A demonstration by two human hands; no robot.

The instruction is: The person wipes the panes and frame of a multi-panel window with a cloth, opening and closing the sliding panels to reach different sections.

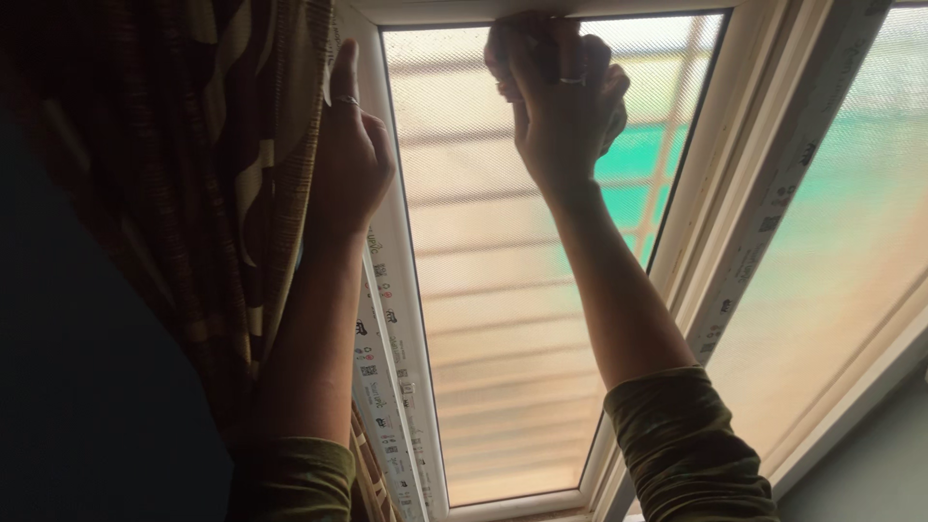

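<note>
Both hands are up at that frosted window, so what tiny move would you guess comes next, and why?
Probably a short wipe sideways along the pane's top edge. The right hand is pressed against the frosted pane just under the white frame, seemingly clutching something bunched, while the left hand holds the striped curtain aside.

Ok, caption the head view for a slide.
Left hand holds curtain aside; right hand presses the window top.

Can't tell what the right hand point(559, 97) squeezes against the top of the window frame point(391, 280); too dark, and hidden by the fingers. Left hand point(350, 159) palm hidden, pressed to the curtain point(222, 145). Outside, only blurry bars and green through the bumpy glass point(493, 319); both arms cut off at the bottom edge.
</note>
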